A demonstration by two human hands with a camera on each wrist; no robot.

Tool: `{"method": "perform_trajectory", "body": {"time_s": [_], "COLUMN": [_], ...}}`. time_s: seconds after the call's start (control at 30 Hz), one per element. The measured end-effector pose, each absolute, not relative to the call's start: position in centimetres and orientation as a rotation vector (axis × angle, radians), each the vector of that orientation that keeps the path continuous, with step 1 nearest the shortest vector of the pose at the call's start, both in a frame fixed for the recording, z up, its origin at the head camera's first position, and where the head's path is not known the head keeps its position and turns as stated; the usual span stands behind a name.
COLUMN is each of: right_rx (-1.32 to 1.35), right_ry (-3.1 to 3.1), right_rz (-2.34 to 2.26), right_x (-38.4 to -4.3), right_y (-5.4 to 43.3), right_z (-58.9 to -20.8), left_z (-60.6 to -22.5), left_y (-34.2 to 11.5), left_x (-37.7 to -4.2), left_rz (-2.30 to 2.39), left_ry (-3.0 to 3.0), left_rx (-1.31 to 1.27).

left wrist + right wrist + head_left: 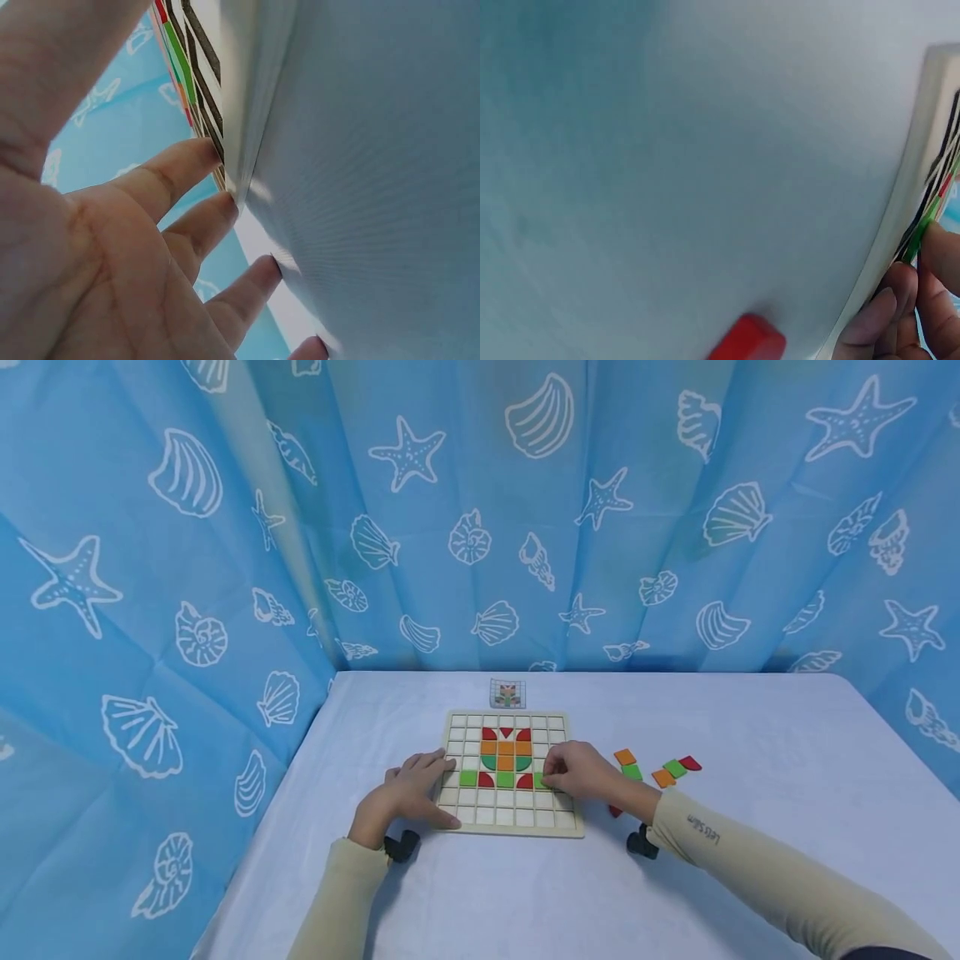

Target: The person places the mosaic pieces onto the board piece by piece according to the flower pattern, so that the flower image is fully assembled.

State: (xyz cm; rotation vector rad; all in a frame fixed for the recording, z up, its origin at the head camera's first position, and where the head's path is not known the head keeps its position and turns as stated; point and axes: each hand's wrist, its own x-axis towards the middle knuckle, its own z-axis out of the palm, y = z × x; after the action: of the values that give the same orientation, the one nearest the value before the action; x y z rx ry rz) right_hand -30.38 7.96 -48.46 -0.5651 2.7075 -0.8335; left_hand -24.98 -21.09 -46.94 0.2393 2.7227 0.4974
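Note:
A pale wooden grid board [485, 816] lies on the table, with red, orange and green tiles set in a symmetric pattern. My left hand [411, 789] rests along the board's left edge, fingers spread. In the left wrist view, fingertips [206, 152] touch the board's rim. At the board's right side, my right hand [581, 770] pinches a light green square tile [539, 781] in the row holding the lower red pieces. The right wrist view shows that green tile [921, 234] between thumb and fingers, low against the grid; whether it is fully seated I cannot tell.
A small pattern card [507, 693] lies behind the board. Right of it are loose tiles: an orange square [624, 757], a green square [675, 768], a red quarter-round [690, 763] and others partly behind my right arm. A shell-printed blue curtain [465, 585] hangs behind the table.

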Motion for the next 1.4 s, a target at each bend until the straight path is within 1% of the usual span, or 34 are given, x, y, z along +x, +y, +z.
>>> {"method": "perform_trajectory", "body": {"time_s": [0.27,1.07,1.23,1.4], "right_rx": [-0.522,-0.529,-0.589,-0.666], "right_ry": [2.657,2.563,2.526,2.438], "right_rz": [-0.871,-0.902,-0.965,-1.073], "right_x": [-30.4,-31.2,-31.4,-31.9], "right_y": [8.0,8.2,8.6,10.3], "right_z": [-48.3,-48.3,-48.4,-47.6], "left_z": [-46.9,-47.1,-47.1,-47.1], "left_y": [-21.1,-21.3,-21.4,-21.3], "left_x": [-25.0,-25.2,-25.3,-25.3], "left_rz": [0.494,0.447,0.444,0.447], "left_ry": [2.722,2.731,2.733,2.733], "left_rx": [0.244,0.242,0.242,0.248]}}
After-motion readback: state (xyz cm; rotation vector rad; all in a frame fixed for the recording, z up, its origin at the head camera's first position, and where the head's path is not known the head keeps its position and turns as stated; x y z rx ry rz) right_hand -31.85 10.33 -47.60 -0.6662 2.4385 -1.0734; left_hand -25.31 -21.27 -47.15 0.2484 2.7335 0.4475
